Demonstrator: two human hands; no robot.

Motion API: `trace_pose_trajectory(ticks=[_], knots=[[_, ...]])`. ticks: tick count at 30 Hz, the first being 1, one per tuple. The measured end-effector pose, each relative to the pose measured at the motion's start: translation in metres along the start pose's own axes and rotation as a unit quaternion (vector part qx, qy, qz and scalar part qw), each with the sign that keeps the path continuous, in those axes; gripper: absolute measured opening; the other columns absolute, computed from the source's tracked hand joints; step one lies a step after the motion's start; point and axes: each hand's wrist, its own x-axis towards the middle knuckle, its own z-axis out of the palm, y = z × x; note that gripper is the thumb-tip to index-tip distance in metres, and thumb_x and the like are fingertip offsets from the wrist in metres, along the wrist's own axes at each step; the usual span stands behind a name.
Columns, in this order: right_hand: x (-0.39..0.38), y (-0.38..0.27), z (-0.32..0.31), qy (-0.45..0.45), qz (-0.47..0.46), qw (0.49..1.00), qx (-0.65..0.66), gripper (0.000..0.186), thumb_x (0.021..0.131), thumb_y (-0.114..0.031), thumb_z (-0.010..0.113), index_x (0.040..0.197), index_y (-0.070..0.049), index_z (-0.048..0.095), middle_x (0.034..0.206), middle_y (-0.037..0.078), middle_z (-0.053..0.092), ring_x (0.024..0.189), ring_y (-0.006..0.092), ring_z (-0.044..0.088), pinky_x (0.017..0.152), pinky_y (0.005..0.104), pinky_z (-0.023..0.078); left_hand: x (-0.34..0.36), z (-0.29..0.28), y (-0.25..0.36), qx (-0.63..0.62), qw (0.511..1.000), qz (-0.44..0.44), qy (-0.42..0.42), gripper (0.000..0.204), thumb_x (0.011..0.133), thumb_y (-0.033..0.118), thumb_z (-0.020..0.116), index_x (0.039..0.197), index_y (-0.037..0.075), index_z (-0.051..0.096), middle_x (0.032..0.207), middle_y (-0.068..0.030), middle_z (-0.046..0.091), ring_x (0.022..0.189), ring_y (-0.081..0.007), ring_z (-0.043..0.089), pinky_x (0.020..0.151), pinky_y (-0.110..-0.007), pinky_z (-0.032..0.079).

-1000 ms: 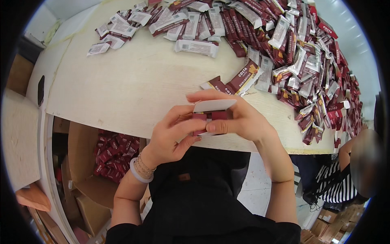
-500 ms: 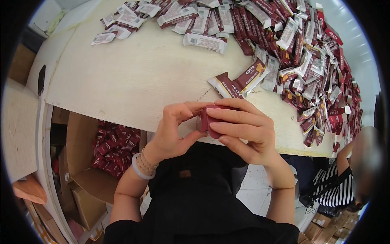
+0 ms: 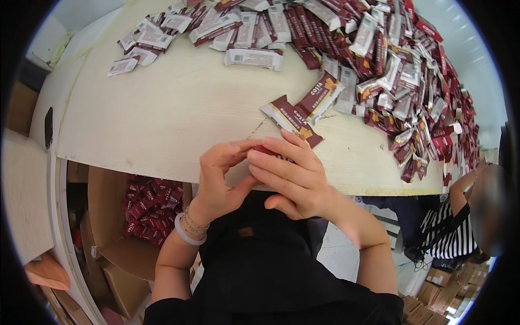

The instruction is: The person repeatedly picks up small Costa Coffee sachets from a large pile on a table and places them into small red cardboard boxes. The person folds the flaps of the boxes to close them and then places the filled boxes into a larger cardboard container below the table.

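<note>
My left hand (image 3: 219, 176) and my right hand (image 3: 295, 179) are closed together around a small dark-red packet (image 3: 265, 150), held over the near edge of the pale table (image 3: 162, 119). Only a sliver of the packet shows between my fingers. Just beyond my right fingertips lie two dark-red and white sachets (image 3: 303, 111) on the table. A large heap of the same sachets (image 3: 401, 70) spreads along the far and right side of the table. My left wrist wears bracelets.
An open cardboard box (image 3: 114, 216) below the table's left holds several dark-red packets (image 3: 149, 208). More white-faced sachets (image 3: 146, 40) lie at the far left. Another person in a striped top (image 3: 455, 238) sits at the right. Cardboard boxes (image 3: 449, 295) stand on the floor.
The white-faced packet I held flat a second ago has been folded into my hands; my right fingers now cover it almost fully. My hands shifted slightly toward the table.
</note>
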Motion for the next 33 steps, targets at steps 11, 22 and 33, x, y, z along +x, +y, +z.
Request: trace_pose_trajectory(ticks=[11, 22, 33], knots=[[-0.016, 0.115, -0.053, -0.182, 0.060, 0.911, -0.366, 0.070, 0.069, -0.003, 0.065, 0.137, -0.007, 0.046, 0.124, 0.010, 0.057, 0.122, 0.0283, 0.050, 0.106, 0.0497, 0.035, -0.103, -0.129, 0.105, 0.602, 0.764, -0.229, 0.018, 0.037, 0.080, 0.003, 0.071, 0.117, 0.002, 0.063, 0.129, -0.0164, 0.056, 0.109, -0.0341, 0.062, 0.089, -0.036, 0.051], [0.045, 0.170, -0.029, -0.063, 0.271, 0.865, -0.417, 0.024, 0.080, -0.006, 0.054, 0.102, 0.005, 0.053, 0.091, 0.016, 0.060, 0.089, 0.0312, 0.059, 0.074, 0.0377, 0.052, 0.173, -0.168, 0.001, 0.423, 0.904, -0.005, -0.058, 0.031, 0.081, 0.011, 0.071, 0.111, 0.004, 0.066, 0.103, -0.0139, 0.069, 0.090, -0.0285, 0.067, 0.077, -0.035, 0.053], [0.053, 0.133, -0.024, -0.106, 0.298, 0.889, -0.332, 0.051, 0.071, -0.011, 0.065, 0.114, 0.011, 0.052, 0.116, 0.025, 0.058, 0.097, 0.0344, 0.060, 0.080, 0.0382, 0.052, 0.427, -0.258, -0.227, 0.567, 0.774, -0.217, -0.182, 0.087, 0.054, 0.010, 0.063, 0.138, 0.025, 0.049, 0.128, -0.0253, 0.055, 0.129, -0.0344, 0.047, 0.099, -0.041, 0.045]])
